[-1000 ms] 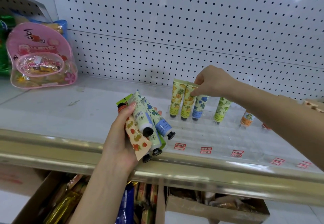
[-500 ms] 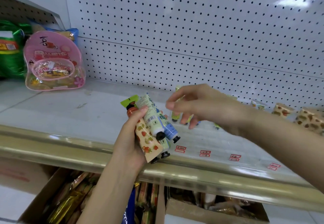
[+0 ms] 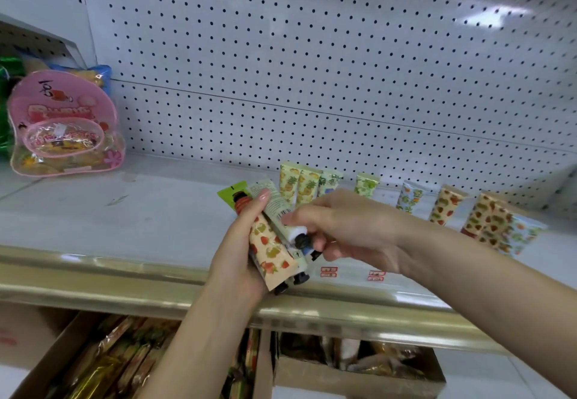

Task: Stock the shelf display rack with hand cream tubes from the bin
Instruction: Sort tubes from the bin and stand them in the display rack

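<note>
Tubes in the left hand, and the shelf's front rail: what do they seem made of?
Tubes: likely soft printed plastic with a satin finish, flat crimped ends and hard black screw caps. Front rail: seemingly gold-toned metal or metallised trim, since it shows long glossy reflections. The left hand grips the bunch.

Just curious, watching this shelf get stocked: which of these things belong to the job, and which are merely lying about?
Part of the job:
left hand clutching a bunch of tubes
right hand at that bunch
tubes standing in the rack

Lying about:
pink snack bag
cardboard boxes below
</note>
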{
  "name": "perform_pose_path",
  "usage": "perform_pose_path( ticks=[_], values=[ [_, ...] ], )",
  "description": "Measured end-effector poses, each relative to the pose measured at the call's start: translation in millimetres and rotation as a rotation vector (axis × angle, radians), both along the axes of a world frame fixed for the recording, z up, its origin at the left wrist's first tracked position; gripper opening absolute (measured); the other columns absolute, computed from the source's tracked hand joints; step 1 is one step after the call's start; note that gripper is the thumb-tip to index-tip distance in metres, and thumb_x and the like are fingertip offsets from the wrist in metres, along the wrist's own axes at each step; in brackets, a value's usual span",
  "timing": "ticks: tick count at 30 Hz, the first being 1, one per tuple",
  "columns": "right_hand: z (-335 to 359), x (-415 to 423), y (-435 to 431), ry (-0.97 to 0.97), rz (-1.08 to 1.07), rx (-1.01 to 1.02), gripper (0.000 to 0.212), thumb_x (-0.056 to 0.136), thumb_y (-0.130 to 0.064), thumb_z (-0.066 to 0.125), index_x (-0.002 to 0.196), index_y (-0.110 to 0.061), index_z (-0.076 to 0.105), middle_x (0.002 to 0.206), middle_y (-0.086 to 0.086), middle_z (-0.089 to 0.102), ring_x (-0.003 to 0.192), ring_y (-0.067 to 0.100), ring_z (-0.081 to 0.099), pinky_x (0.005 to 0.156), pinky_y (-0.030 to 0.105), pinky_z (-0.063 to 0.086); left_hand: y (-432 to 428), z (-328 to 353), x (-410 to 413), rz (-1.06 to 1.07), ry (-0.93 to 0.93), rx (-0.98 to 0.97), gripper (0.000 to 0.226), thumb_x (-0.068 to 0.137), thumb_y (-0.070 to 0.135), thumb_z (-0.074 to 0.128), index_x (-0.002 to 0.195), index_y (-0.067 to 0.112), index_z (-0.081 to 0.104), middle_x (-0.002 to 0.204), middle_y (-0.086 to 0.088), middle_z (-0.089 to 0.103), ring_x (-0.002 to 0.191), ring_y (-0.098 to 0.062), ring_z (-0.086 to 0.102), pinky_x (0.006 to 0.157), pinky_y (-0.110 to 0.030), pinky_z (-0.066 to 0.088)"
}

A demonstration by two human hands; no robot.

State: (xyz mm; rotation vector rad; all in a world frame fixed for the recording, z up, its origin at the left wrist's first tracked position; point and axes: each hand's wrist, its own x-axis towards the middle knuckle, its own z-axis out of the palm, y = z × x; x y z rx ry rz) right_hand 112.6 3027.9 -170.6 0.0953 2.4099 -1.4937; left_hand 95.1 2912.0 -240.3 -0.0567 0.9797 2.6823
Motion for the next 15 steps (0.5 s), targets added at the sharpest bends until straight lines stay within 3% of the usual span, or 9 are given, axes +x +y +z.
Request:
perform_pose_path(
  ticks=[2, 4, 10, 15],
  values=[
    [-2, 4, 8, -0.055, -0.026, -0.12, 0.022, 0.087, -0.022, 0.066, 0.098, -0.003, 0.058, 0.068, 0.003, 0.045, 0.046, 0.006, 0.041, 0.04, 0.015, 0.035, 4, 1, 3, -0.01, -0.021, -0.003, 0.027, 0.09, 0.032, 0.06, 0.074, 0.015, 0.074, 0.066, -0.007, 0.072, 0.049, -0.019, 0.067, 0.041, -0.026, 0.052],
    [-3, 7, 17, -0.09, -0.06, -0.221, 0.02, 0.088, -0.017, 0.064, 0.099, -0.001, 0.06, 0.079, 0.009, 0.049, 0.047, 0.005, 0.043, 0.04, 0.014, 0.036, 6, 3, 6, -0.021, -0.046, 0.022, 0.025, 0.091, 0.032, 0.059, 0.081, 0.013, 0.072, 0.07, -0.008, 0.073, 0.052, -0.02, 0.069, 0.043, -0.027, 0.054],
    [0, 13, 34, -0.058, -0.105, -0.403, 0.005, 0.085, -0.005, 0.064, 0.081, -0.006, 0.061, 0.062, 0.0, 0.057, 0.049, 0.003, 0.044, 0.04, 0.01, 0.038, 1, -2, 3, 0.001, -0.102, -0.023, 0.015, 0.086, 0.021, 0.063, 0.096, 0.012, 0.069, 0.079, -0.008, 0.073, 0.066, -0.023, 0.072, 0.058, -0.032, 0.057],
    [-1, 12, 41, -0.026, -0.042, -0.352, 0.026, 0.084, 0.0, 0.063, 0.108, -0.007, 0.064, 0.07, -0.002, 0.058, 0.045, 0.003, 0.043, 0.039, 0.012, 0.036, 3, -5, 1, 0.02, -0.109, -0.115, 0.006, 0.087, 0.02, 0.062, 0.084, 0.016, 0.065, 0.069, -0.005, 0.071, 0.056, -0.02, 0.068, 0.051, -0.031, 0.055]
  ],
)
